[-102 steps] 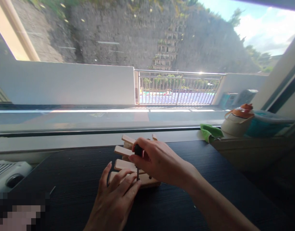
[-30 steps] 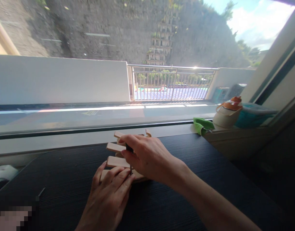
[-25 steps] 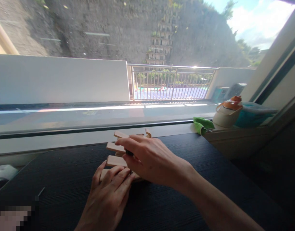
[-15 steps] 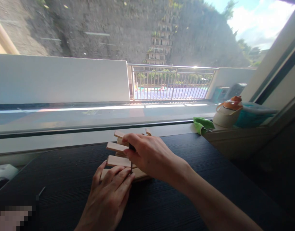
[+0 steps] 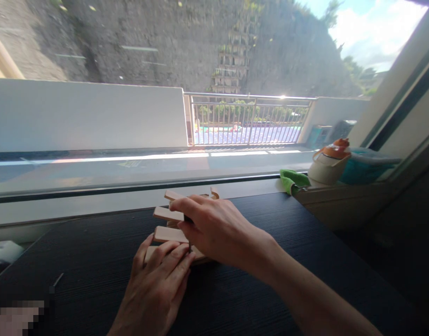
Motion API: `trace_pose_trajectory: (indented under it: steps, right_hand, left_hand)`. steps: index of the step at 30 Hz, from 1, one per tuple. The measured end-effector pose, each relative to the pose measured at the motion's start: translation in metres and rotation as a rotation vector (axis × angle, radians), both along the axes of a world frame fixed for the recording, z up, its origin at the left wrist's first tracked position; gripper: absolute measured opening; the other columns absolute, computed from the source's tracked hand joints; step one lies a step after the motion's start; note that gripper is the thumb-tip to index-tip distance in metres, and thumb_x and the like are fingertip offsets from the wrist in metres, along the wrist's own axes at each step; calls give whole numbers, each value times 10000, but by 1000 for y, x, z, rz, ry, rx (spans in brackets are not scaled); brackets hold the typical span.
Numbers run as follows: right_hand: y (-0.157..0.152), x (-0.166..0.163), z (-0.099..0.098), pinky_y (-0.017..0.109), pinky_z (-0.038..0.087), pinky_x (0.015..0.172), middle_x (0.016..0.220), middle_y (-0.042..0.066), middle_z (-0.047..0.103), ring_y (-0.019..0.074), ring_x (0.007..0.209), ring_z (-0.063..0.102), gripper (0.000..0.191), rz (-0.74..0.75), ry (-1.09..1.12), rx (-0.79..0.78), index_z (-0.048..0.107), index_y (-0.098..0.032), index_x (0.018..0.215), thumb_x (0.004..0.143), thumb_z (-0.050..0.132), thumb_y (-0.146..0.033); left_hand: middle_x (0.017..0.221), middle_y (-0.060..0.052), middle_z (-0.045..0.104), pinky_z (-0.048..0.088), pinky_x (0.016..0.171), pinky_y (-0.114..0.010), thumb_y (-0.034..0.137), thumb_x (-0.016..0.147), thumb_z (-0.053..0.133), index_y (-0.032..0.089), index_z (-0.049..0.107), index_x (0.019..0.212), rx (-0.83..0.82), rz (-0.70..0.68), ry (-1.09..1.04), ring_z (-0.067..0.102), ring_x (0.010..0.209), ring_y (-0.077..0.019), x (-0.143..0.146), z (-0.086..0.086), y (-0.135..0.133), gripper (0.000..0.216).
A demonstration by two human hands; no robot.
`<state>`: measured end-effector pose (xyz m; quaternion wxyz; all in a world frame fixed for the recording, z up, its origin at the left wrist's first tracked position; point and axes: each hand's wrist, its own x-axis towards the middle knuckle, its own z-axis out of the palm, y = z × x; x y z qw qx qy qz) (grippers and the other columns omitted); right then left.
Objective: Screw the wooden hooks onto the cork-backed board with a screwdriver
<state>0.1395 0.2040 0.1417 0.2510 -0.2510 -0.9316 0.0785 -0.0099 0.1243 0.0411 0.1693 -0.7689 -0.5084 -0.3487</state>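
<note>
Head view: my right hand (image 5: 214,231) is closed on a screwdriver (image 5: 188,218) at the wooden frame (image 5: 167,213). My left hand (image 5: 158,284) lies flat and open, pressing the frame. I think the next turn needs the tool upright.

On the table (image 5: 95,266), the wooden piece (image 5: 167,214) lies toward 12 o'clock. The left hand (image 5: 154,289) lies flat on it from 6 o'clock; the right hand (image 5: 217,231), from 3 o'clock, grips a screwdriver (image 5: 189,246) upright on it. At 2 o'clock, a cloth (image 5: 291,181) and a pot (image 5: 326,163) sit on the ledge (image 5: 340,192).
</note>
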Motion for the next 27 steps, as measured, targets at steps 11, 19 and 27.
trace_pose_trajectory:
  steps: [11,19,27]
  right_hand:
    - [-8,9,10,309,431,809,1175,83,632,189,1039,601,356,113,-41,0,539,-222,1244,918,423,-134]
    - [4,2,2,304,419,759,1111,55,675,189,933,638,257,24,12,-70,566,-195,1176,938,470,-218]
    - [-3,3,4,294,415,723,1136,57,657,178,891,631,294,13,-1,9,559,-227,1201,921,472,-232]
  left_hand:
    - [958,-15,726,263,1085,-462,259,937,426,274,725,902,13,1,27,574,958,-203,-1,-1,0,301]
    - [973,-16,731,242,1113,-421,203,914,468,244,711,983,54,-2,56,592,979,-185,-1,0,2,256]
    - [942,-12,730,269,1099,-429,221,926,449,248,717,932,51,4,46,587,944,-183,0,1,0,270]
